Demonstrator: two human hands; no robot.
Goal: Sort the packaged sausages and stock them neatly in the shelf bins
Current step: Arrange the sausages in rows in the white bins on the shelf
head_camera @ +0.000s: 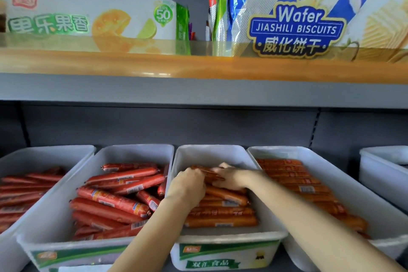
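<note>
Landmark: middle bin (229, 241), the white bin with a green label on its front wall; every place below is told from it.
Left hand (187, 185): inside the middle bin at its far left, fingers curled down onto the top sausage (206, 172); it seems to grip one end, though the fingertips are blurred.
Right hand (229, 178): inside the middle bin at its far end, just right of the left hand, fingers laid over the same sausage and curled on it; the forearm crosses the bin's right rim.
Top sausage: an orange packaged stick lying crosswise on the pile at the far end of the middle bin, between the two hands.
Orange pile (220, 216): in the middle bin, sticks laid crosswise in neat rows, one above another toward the near wall.
Red sausages (114, 201): in the left bin (66, 247), which touches the middle bin's left side; thicker red sticks heaped at mixed angles.
Far-left bin (13, 157): beyond the left bin, holding thin red sticks, blurred.
Right bin (326, 174): against the middle bin's right side, with orange sticks in tidy crosswise rows, partly hidden by the right forearm.
Edge bin (379, 174): further right, apart from the right bin; contents not visible.
Upper shelf (198, 66): above the middle bin, with an orange front strip.
Wafer bag (298, 6): on the upper shelf, up and right of the middle bin.
Citrus pack (88, 17): on the upper shelf, up and left of the middle bin.
</note>
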